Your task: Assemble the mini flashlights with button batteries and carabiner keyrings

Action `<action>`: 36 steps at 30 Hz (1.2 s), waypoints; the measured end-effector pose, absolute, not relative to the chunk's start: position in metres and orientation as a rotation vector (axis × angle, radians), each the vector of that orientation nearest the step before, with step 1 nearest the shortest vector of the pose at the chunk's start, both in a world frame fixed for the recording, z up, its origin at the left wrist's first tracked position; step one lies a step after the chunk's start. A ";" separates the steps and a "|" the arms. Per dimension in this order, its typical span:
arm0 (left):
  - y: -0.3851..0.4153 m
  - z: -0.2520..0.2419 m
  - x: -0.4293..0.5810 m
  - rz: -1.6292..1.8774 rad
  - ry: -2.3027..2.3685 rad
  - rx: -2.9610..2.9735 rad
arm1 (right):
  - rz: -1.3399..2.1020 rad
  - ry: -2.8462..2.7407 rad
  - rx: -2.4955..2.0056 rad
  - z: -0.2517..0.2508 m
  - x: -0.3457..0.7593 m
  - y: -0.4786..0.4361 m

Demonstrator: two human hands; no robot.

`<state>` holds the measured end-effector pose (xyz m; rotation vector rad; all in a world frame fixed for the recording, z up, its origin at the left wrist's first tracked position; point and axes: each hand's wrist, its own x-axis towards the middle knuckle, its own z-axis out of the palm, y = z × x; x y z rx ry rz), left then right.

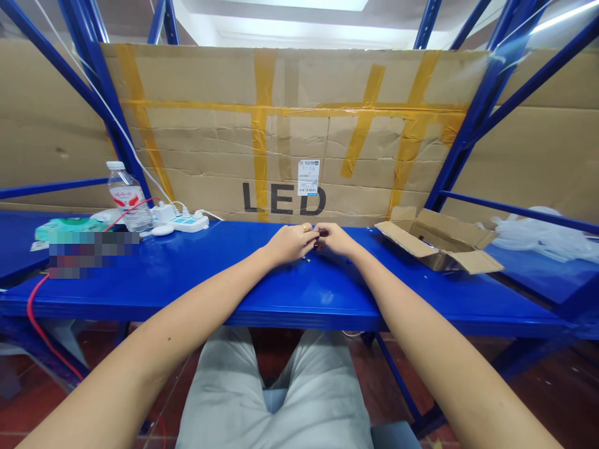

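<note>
- Blue, smooth-topped worktable (187, 255) with a thick front edge: the person sits at it, both forearms reaching over it.
- The small dark piece with a hint of red (318, 246) is between the fingertips, just above the table's middle; it is too small and too covered to identify.
- The step in hand looks like fine fingertip work on that piece. The next move, I judge, calls for a steady pinch and small, careful finger turns.
- The left hand (289, 242), with a gold-coloured ring (306, 228), has its fingers drawn in, the tips closed on the piece.
- The right hand (334, 238) meets it there, fingers bent and pinched on the same piece; which fingertips bear the grip, I cannot tell.
- Tiny pale bits (307, 259) lie just below the fingers.
- An open brown cardboard box (475, 260) stands to the right, apart from both hands.
</note>
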<state>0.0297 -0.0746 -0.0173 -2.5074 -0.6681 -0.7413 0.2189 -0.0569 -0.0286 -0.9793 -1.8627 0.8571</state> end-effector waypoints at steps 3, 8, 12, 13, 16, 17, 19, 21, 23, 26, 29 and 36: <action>-0.078 -0.017 0.032 -0.687 -0.735 -2.496 | 0.826 -1.860 -0.992 -0.028 0.220 -0.057; -0.077 -0.019 0.037 -0.706 -0.794 -2.517 | 0.762 -1.924 -1.064 -0.028 0.218 -0.059; -0.073 -0.019 0.034 -0.893 -0.775 -2.548 | 0.794 -1.906 -1.023 -0.028 0.216 -0.059; -0.072 -0.019 0.032 -0.952 -0.773 -2.548 | 0.783 -1.904 -1.016 -0.028 0.217 -0.059; -0.069 -0.016 0.029 -1.079 -0.795 -2.548 | 0.712 -1.911 -0.999 -0.028 0.218 -0.057; -0.069 -0.015 0.027 -1.091 -0.814 -2.557 | 0.686 -1.915 -0.991 -0.028 0.219 -0.056; -0.067 -0.012 0.024 -1.039 -0.849 -2.621 | 0.646 -1.918 -0.972 -0.028 0.221 -0.054; -0.065 -0.010 0.020 -0.887 -0.849 -2.744 | 0.633 -1.914 -0.955 -0.028 0.222 -0.053; -0.062 -0.010 0.016 -0.704 -0.822 -2.883 | 0.625 -1.900 -0.964 -0.028 0.223 -0.053; -0.060 -0.010 0.011 -0.508 -0.812 -3.024 | 0.618 -1.881 -1.018 -0.025 0.222 -0.054; -0.059 -0.011 0.012 -0.386 -0.797 -3.102 | 0.620 -1.878 -1.084 -0.021 0.219 -0.058; -0.058 -0.012 0.018 -0.407 -0.832 -3.159 | 0.605 -1.772 -1.102 -0.010 0.220 -0.072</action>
